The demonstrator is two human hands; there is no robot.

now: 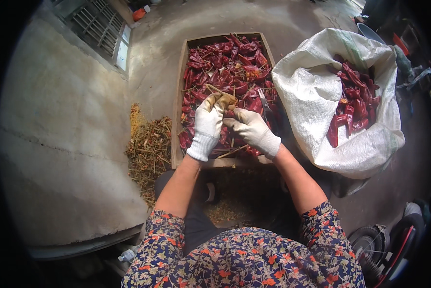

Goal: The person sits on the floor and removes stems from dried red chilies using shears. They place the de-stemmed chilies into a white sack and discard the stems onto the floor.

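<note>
My left hand, in a white knit glove with a tan-stained palm, is closed around dried chili stems that poke out past its fingers. My right hand, gloved alike, has its fingers bent close against the left fingertips. A bit of red shows between the hands, but what the right fingers pinch is hidden. Both hands are over a wooden tray heaped with dried red chilies. A pair of scissors lies on the chilies just beyond the right hand, its blades pointing away from me.
Right of the tray stands an open white woven sack with dried chilies inside. A pile of cut stems lies on the floor between tray and wall. Wheeled equipment stands at lower right, a plastic bottle at lower left.
</note>
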